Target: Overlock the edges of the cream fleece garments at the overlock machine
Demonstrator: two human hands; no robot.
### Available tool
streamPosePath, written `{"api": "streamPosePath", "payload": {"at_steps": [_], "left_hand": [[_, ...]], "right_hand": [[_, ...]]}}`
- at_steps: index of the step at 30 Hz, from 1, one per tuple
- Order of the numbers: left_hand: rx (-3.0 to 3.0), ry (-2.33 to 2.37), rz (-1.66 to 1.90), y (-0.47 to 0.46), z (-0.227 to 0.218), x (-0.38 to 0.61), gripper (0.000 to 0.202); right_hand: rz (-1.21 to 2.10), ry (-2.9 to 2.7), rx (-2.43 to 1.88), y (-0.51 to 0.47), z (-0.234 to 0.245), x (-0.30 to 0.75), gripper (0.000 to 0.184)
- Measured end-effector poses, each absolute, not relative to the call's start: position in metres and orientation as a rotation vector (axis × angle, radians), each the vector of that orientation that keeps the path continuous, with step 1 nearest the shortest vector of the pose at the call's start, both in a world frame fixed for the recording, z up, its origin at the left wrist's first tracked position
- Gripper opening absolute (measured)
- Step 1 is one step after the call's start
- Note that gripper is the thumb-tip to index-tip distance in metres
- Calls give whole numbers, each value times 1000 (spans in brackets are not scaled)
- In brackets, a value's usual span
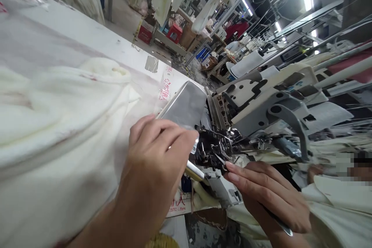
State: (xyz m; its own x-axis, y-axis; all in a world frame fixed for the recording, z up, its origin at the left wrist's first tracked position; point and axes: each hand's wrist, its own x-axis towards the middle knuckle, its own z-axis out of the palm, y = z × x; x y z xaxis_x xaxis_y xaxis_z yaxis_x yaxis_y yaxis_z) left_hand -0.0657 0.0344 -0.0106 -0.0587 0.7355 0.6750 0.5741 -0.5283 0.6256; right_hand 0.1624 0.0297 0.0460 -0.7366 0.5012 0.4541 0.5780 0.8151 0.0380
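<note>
An overlock-type sewing machine (216,143) has its dark threading parts exposed between my hands. My left hand (154,155) lies over the machine's near side, fingers curled and close together at the edge of a smooth grey metal plate (188,104). Its fingertips meet the machine beside the dark parts, and what they pinch, if anything, is hidden. My right hand (270,193) is closed around slim metal tweezers (286,229), whose tips point into the mechanism. The rear end of the tweezers sticks out below my palm.
Cream fabric (58,124) is heaped on the white table (95,42) at left. A grey curved lever (293,120) and the machine head rise at right. Another person's hand (315,170) shows at far right, beside cream cloth. A red stool (174,33) stands in the background.
</note>
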Motion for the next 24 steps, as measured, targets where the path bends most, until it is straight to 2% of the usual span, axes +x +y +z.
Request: {"api": "streamPosePath", "payload": {"at_steps": [3,8,13,19,22,24], "left_hand": [[2276,1513,1362,39,13,-48,7],[2454,1482,901,51,26,-8,11],[2403,1549,909,57,18,5,19],[2082,1339,993,51,35,-19,13],[1794,1141,1056,18,43,-33,17],[1684,1054,1066,-15,39,-33,19]], "right_hand": [[-215,-2403,-807,29,34,172,33],[-53,-2164,-722,32,17,180,35],[63,-1997,-623,36,7,175,37],[104,-1524,-768,9,21,187,19],[474,-1389,-924,-19,26,191,5],[990,-1301,-991,-35,22,185,16]]}}
